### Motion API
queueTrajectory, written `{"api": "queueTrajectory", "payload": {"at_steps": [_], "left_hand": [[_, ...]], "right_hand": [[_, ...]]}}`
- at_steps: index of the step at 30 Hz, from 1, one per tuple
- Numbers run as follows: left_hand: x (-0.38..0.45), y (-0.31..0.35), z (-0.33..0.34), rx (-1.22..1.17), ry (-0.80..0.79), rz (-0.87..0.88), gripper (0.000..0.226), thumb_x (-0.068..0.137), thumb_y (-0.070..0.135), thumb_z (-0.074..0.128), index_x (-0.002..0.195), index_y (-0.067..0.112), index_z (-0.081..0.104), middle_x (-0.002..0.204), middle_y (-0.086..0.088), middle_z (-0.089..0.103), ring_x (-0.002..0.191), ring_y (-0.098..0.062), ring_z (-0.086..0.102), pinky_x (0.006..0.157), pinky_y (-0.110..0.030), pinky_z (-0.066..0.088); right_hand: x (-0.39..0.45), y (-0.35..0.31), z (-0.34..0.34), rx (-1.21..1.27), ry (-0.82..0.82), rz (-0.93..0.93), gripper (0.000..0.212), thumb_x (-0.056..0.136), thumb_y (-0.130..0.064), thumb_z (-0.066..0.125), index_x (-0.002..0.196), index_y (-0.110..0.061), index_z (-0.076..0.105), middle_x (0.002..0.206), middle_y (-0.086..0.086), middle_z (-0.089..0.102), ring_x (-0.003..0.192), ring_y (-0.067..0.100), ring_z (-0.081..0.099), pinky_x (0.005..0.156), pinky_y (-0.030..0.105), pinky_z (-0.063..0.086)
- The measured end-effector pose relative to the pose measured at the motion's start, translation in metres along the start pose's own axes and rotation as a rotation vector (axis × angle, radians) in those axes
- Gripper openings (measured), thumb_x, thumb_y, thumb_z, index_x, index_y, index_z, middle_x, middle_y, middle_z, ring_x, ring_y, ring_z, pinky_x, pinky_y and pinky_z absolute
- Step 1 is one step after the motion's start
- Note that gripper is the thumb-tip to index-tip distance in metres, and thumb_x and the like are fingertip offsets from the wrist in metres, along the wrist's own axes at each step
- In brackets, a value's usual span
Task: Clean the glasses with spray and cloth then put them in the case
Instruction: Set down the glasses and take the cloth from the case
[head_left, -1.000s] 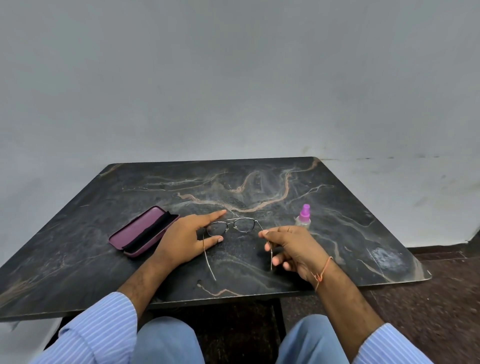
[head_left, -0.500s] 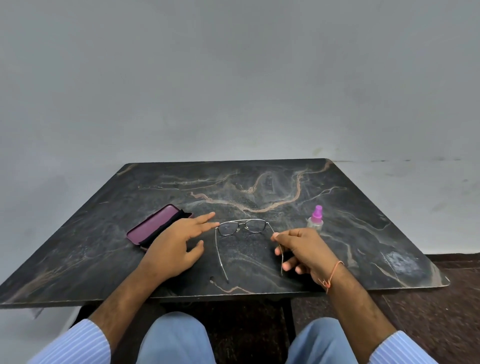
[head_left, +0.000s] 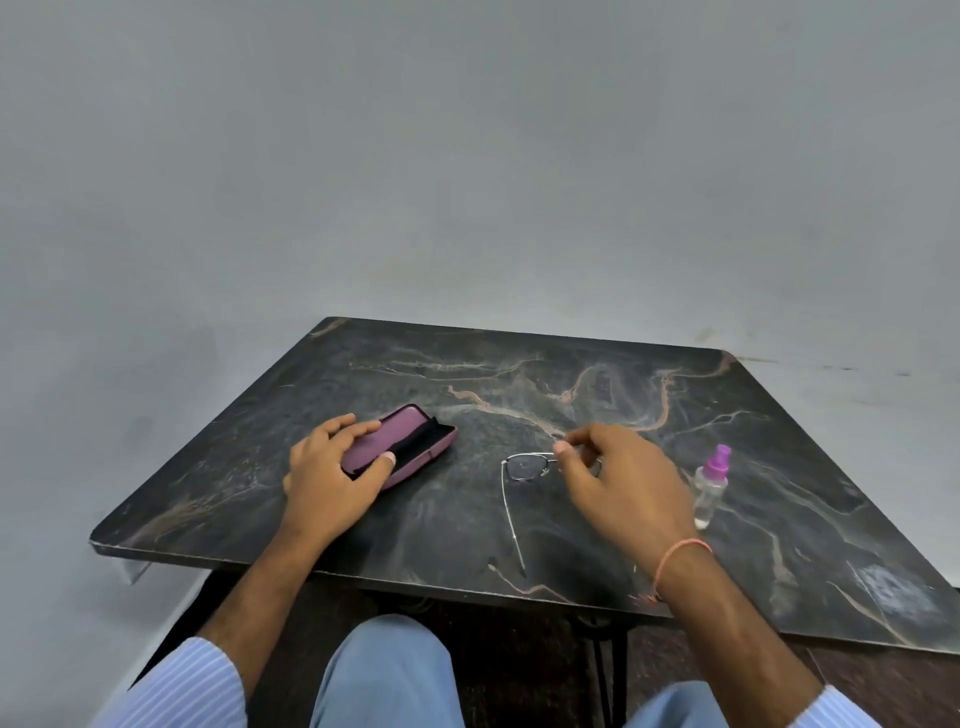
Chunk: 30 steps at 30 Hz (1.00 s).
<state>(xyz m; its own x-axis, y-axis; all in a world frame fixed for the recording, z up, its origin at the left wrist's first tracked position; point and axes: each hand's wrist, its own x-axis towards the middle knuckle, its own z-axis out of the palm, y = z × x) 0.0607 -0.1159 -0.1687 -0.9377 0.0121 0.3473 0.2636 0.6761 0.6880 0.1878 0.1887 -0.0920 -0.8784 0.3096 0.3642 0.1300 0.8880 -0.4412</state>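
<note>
Thin metal-framed glasses (head_left: 524, 466) lie on the dark marble table (head_left: 571, 395) with their arms unfolded toward me. My right hand (head_left: 618, 478) hovers over the frame's right half, thumb and forefinger pinched near the bridge; whether they grip it I cannot tell. My left hand (head_left: 332, 473) rests on the purple glasses case (head_left: 410, 441), fingers on its lid and thumb at the dark opening. The case is slightly ajar. A small clear spray bottle (head_left: 710, 488) with a pink cap stands to the right of my right hand. No cloth is visible.
The table's near edge (head_left: 363, 571) runs just past my wrists, with my knees below it. A plain grey wall rises behind the table. Dark floor shows at the lower right.
My left hand left the glasses and moved left onto the case. My right hand slid up from the right arm of the glasses to the front of the frame. The camera view has shifted left.
</note>
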Motion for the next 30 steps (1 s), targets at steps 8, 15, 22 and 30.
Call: {"api": "queueTrajectory", "payload": {"at_steps": [8,15,22,30], "left_hand": [[-0.002,-0.001,0.0,0.027,-0.109,0.01,0.072,0.077,0.065,0.088,0.144,0.054,0.064,0.162,0.025,0.045,0.147,-0.007,0.051,0.119,-0.049,0.029],[-0.002,-0.004,-0.002,-0.042,-0.084,0.058,0.087,0.062,0.078,0.074,0.144,0.055,0.061,0.153,0.03,0.044,0.14,0.0,0.05,0.112,-0.043,0.032],[-0.003,-0.006,0.0,-0.048,-0.062,0.117,0.086,0.063,0.071,0.082,0.144,0.052,0.063,0.155,0.031,0.043,0.141,0.001,0.049,0.111,-0.044,0.032],[-0.004,-0.005,0.0,-0.085,-0.056,0.105,0.078,0.073,0.047,0.099,0.144,0.045,0.068,0.15,0.031,0.042,0.144,-0.002,0.049,0.121,-0.052,0.035]], "right_hand": [[0.043,-0.093,0.053,-0.15,-0.235,-0.239,0.03,0.101,-0.053,0.058,0.111,-0.036,0.08,0.106,-0.005,0.08,0.103,0.026,0.074,0.079,0.034,0.056],[0.071,-0.128,0.099,-0.327,-0.363,-0.257,0.035,0.091,-0.053,0.07,0.098,-0.02,0.078,0.105,0.006,0.077,0.105,0.028,0.074,0.071,0.032,0.049],[0.078,-0.129,0.12,-0.3,-0.376,-0.184,0.024,0.082,-0.045,0.071,0.094,-0.024,0.069,0.103,0.006,0.078,0.096,0.032,0.075,0.069,0.034,0.049],[0.079,-0.126,0.116,-0.112,-0.443,-0.107,0.024,0.081,-0.04,0.069,0.087,-0.017,0.075,0.085,0.002,0.073,0.088,0.028,0.075,0.072,0.034,0.059]]}}
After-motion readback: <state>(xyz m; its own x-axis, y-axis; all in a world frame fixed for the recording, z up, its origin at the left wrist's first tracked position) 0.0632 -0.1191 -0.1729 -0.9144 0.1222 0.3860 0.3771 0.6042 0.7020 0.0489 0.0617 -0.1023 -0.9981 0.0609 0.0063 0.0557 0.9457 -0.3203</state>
